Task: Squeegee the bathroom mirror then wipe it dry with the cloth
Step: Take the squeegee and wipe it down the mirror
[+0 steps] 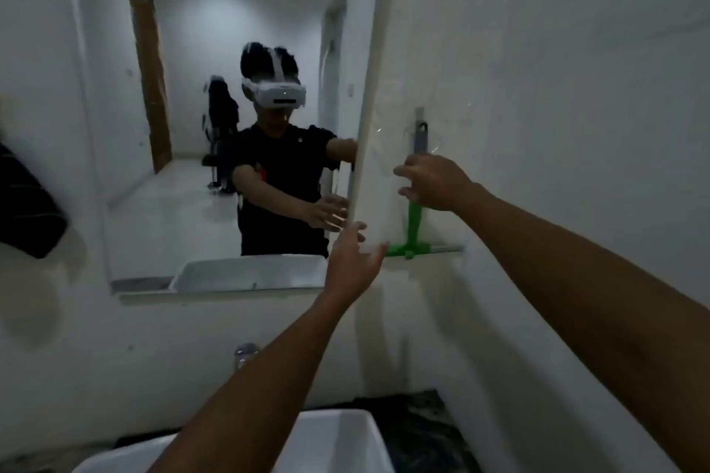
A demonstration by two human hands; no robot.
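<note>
The bathroom mirror (215,173) covers the wall ahead and reflects a person in a headset. To its right a squeegee (414,221) hangs upright on the white wall, grey at the top, green in the handle, its blade at the bottom. My right hand (432,184) is on the middle of the handle, fingers curled around it. Fingers apart and holding nothing, my left hand (351,257) is at the mirror's lower right edge. A dark cloth (23,203) hangs at the far left.
A white sink (338,438) sits below my arms, with a tap (246,353) behind it. Dark crumpled material (422,419) lies on the counter to the right of the sink. A white wall runs along the right.
</note>
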